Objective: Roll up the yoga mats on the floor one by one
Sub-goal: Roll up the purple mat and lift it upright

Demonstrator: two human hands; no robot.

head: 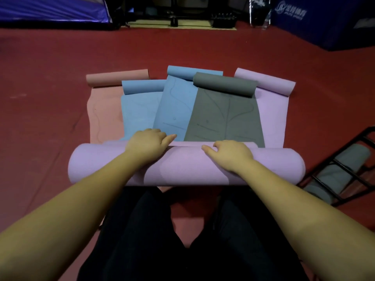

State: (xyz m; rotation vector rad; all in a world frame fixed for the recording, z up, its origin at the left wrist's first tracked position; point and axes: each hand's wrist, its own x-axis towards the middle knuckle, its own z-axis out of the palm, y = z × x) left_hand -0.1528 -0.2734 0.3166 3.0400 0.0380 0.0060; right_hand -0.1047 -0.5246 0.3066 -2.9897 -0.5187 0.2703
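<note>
Head view: lilac roll (186, 165) lies on the floor (46, 110) just ahead of the knees, long axis left to right across the body. Left hand (147, 141) and right hand (231, 154) rest palm-down on its top, set either side of centre, about equally near. Fingers (169, 137) are loosely spread and curved over the far crest, pressing rather than gripping; nothing is pinched or enclosed.

A narrow flat strip of lilac shows just beyond the fingers. Whether this roll belongs to the lilac mat (272, 116) on the right, I cannot tell.

Further ahead, overlapping flat mats run away from the body: pink mat (101, 112), two blue mats (138, 110), grey mat (223, 116), each curled at its far end.

Judgement: rolling direction is forward, square to the roll's axis. Both hands need an even push so the roll does not skew; its left end looks slightly offset already.
</note>
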